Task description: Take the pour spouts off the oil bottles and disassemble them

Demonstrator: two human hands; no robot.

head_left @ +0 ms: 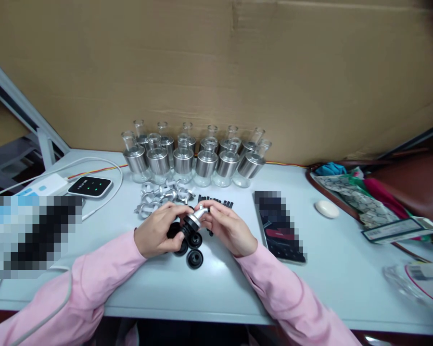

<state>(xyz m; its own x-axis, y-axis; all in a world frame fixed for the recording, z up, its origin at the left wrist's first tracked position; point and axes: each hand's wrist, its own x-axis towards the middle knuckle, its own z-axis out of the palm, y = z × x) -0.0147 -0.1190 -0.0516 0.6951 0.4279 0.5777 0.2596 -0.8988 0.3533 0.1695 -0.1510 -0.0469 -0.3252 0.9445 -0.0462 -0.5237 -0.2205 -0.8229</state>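
My left hand (pixel 160 230) grips a bottle pourer (pixel 192 223) by its black ribbed stopper, thumb below and fingers above. The pourer's curved silver spout points up and to the right. At the spout's end, my right hand (pixel 231 229) pinches a small black tip (pixel 207 210). Below and behind the hands lie several round black stoppers (pixel 195 258), partly hidden by the left hand. Silver spout parts (pixel 162 196) are heaped just beyond the left hand. Short black tubes (pixel 216 201) lie in a row past the right hand.
Glass bottles with metal sleeves (pixel 183 161) stand in two rows against a cardboard wall (pixel 187 72). A phone (pixel 279 228) lies to the right, with a white oval object (pixel 327 208) beyond it. Cables, a small black-topped device (pixel 90 186) and a power strip (pixel 46 185) occupy the left.
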